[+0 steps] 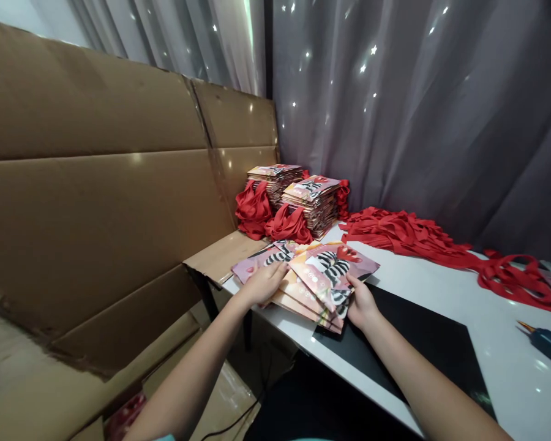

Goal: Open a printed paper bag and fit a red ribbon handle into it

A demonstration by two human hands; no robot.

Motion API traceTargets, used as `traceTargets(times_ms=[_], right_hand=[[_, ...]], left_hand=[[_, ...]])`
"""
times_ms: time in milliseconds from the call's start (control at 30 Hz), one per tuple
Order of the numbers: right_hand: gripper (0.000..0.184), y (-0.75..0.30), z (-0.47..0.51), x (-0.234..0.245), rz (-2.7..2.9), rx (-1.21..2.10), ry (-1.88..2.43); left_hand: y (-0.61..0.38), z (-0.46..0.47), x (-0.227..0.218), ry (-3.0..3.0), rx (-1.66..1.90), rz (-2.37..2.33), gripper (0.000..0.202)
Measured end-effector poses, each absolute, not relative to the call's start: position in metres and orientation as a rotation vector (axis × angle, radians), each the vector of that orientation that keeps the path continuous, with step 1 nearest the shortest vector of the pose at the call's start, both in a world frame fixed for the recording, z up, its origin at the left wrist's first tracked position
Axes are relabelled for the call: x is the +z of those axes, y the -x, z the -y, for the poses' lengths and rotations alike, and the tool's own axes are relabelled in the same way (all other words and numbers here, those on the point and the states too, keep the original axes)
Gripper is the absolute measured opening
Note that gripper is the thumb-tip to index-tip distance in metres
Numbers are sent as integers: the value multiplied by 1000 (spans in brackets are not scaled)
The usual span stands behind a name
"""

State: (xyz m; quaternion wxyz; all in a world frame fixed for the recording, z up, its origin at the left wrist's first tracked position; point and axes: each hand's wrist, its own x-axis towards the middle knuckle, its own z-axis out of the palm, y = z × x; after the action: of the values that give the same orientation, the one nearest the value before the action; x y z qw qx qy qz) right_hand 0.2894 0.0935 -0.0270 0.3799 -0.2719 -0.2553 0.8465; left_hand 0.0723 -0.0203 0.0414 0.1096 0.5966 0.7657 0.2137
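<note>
Glossy flat bags (316,278) lie fanned, lower sheets hidden. Left hand (264,283) presses flat on their left edge; right hand (360,304) pinches their near corner.

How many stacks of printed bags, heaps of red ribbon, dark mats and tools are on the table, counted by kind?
Stacks of printed bags: 3 (back stack, second back stack, front stack under both hands)
Red ribbon heap: 1
Black mat: 1
Dark tool: 1
Total: 6
</note>
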Motion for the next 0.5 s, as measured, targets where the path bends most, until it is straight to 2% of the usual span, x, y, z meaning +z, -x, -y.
traceTargets(times_ms=[67, 133, 233, 367, 500], right_hand=[[12, -294, -102, -24, 635, 2123, 663], [14, -304, -116, -17, 628, 2078, 617], [20, -329, -134, 2, 699, 1862, 530], [20, -361, -137, 18, 893, 1343, 486], [24, -376, -126, 14, 1022, 1203, 518]], left_hand=[[-86, 14, 46, -1673, 823, -2183, 55], [-102, 5, 48, -1609, 1064, -2066, 66], [-131, -12, 41, -1584, 1366, -1765, 71], [-170, -28, 18, -1650, 1493, -1427, 53], [-193, -33, -2, -1397, 1497, -1291, 66]])
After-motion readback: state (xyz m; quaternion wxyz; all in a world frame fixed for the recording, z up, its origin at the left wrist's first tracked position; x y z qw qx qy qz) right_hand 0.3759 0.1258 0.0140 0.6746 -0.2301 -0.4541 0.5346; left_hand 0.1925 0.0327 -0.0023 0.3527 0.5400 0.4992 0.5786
